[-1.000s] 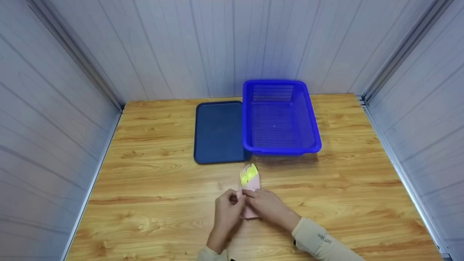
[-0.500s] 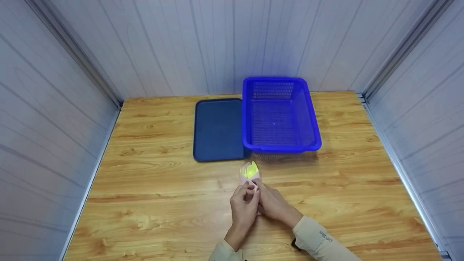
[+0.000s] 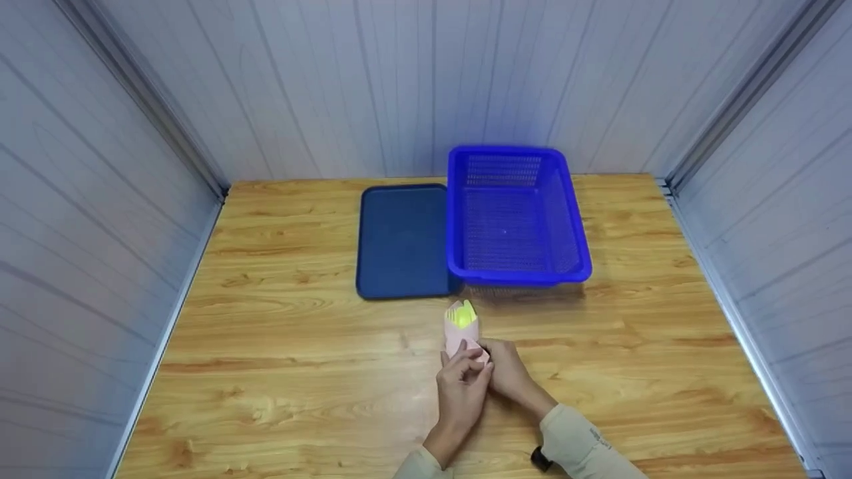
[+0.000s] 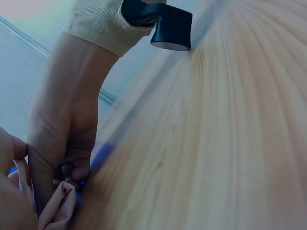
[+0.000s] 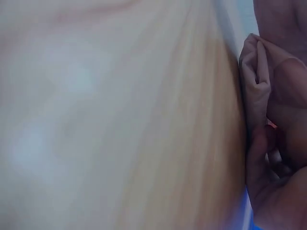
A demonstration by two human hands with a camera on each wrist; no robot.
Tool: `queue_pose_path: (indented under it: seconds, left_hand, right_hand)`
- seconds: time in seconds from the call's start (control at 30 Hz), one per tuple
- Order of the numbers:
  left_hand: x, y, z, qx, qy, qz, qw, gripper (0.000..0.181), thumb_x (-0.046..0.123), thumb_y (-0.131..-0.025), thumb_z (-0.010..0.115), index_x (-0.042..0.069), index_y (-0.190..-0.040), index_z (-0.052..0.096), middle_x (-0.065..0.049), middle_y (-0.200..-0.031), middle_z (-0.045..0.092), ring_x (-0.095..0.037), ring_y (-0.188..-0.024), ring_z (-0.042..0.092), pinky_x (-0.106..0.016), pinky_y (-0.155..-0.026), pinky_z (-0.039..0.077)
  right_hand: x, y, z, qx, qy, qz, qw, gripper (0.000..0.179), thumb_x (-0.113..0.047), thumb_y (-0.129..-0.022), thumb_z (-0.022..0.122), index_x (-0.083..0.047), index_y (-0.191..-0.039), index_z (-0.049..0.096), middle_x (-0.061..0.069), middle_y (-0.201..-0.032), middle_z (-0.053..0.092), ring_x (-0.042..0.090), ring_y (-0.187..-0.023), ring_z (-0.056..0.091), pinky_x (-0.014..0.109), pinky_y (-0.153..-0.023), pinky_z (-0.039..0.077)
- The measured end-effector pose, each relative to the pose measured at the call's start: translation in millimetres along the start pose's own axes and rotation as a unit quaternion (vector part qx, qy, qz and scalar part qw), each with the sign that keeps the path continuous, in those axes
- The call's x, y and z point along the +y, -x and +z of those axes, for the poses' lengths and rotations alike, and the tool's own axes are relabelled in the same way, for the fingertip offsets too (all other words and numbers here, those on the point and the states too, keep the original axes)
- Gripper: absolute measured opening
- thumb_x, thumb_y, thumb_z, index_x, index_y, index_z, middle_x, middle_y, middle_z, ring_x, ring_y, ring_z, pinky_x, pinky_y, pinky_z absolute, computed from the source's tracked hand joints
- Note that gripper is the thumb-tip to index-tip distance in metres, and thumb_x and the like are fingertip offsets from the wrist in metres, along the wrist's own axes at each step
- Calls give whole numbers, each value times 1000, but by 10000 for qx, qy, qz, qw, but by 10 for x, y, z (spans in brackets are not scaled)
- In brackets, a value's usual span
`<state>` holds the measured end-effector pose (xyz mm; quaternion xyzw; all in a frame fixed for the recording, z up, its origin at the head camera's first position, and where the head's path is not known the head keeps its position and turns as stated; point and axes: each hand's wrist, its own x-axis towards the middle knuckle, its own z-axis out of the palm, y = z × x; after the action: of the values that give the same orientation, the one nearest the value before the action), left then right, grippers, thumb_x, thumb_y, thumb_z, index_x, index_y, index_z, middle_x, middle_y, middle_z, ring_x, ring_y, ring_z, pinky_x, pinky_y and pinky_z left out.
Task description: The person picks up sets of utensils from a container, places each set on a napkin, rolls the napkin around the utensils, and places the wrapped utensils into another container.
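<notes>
A pink napkin (image 3: pixel 454 338), seen in the head view at the table's front middle, is wrapped around yellow cutlery (image 3: pixel 462 317). A fork, a spoon bowl and a knife tip poke out of its far end. My left hand (image 3: pixel 460 392) lies over the lower part of the roll, its thumb and fingers holding a folded flap. My right hand (image 3: pixel 509 374) grips the roll's right side with curled fingers, partly covered by the flap. The left wrist view shows the bunched napkin end (image 4: pixel 60 206) beside the right hand (image 4: pixel 62 143). Both hands hide the roll's lower part.
Farther back stands a blue plastic basket (image 3: pixel 519 274) with mesh walls. It overlaps the right side of a dark blue tray (image 3: pixel 403 243). Pale panel walls (image 3: pixel 299 93) enclose the wooden table (image 3: pixel 279 352) at the back and sides.
My left hand has moved right, carrying the napkin's left flap across the cutlery to the right side. My right hand has shifted from the top of the roll to its right edge.
</notes>
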<state>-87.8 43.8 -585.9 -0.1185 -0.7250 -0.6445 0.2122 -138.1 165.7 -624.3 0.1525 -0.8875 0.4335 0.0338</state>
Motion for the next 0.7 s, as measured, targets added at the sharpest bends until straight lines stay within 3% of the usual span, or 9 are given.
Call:
queue_pose_path:
  seconds: [0.17,0.3,0.37,0.43,0.47,0.57,0.6,0.63,0.7]
  left_hand:
    - [-211,66,76,35,45,-125,9999,13,-10,-75,76,-2,-70,68,-22,-97,70,-55,-113,52,-76,-99,10]
    - [-387,110,124,46,26,-287,9996,11,0,-79,78,3,-71,70,-16,-100,71,-51,-118,51,-73,-103,8]
    - [-430,118,126,39,-41,-351,9994,10,4,-79,79,6,-73,72,-13,-101,72,-47,-119,52,-71,-105,8]
    - [-453,122,124,7,-203,-338,9992,10,7,-79,80,8,-73,72,-10,-102,72,-45,-120,52,-71,-105,9]
    - [-462,124,123,-27,-331,-303,9990,10,8,-79,80,9,-73,73,-10,-102,72,-44,-120,52,-71,-105,10]
    - [-482,135,130,-165,-860,-126,9961,11,8,-78,81,11,-72,72,-9,-107,71,-45,-122,50,-71,-104,14]
    - [-487,139,137,-217,-1044,-63,9943,12,8,-77,81,11,-71,72,-9,-108,70,-45,-123,50,-71,-103,15]
    - [-492,144,143,-267,-1224,-9,9921,13,8,-76,82,12,-70,71,-10,-110,70,-45,-123,49,-71,-103,17]
    - [-500,154,154,-354,-1549,75,9873,14,8,-75,83,12,-69,70,-11,-113,69,-46,-124,48,-70,-103,19]
  right_hand:
    - [36,11,-33,-206,-94,224,9995,21,5,-73,67,-15,-72,66,-11,-67,55,4,-63,48,24,-60,45]
    - [56,10,-118,-604,-476,482,9959,27,12,-74,62,-10,-85,73,-5,-79,65,7,-73,54,24,-70,48]
    - [58,8,-173,-958,-981,703,9881,31,14,-77,58,-5,-97,74,0,-91,69,8,-82,57,24,-76,48]
    - [58,8,-226,-1379,-1882,1098,9662,31,13,-84,52,2,-107,71,7,-99,69,11,-87,60,25,-77,50]
    - [56,8,-253,-1554,-2392,1365,9487,32,12,-87,48,5,-111,68,10,-101,69,12,-89,61,26,-78,50]
    - [60,17,-321,-1783,-3873,2098,8799,31,1,-95,40,10,-115,63,12,-101,67,18,-89,64,30,-76,54]
    - [64,23,-335,-1803,-4123,2237,8646,32,-4,-98,40,12,-115,61,11,-98,67,20,-89,65,32,-76,54]
    - [67,31,-346,-1822,-4250,2295,8565,32,-7,-99,42,13,-116,60,10,-97,66,21,-90,66,33,-77,54]
    - [77,50,-354,-1801,-4308,2335,8529,33,-11,-100,47,15,-119,56,10,-96,68,21,-90,66,34,-78,55]
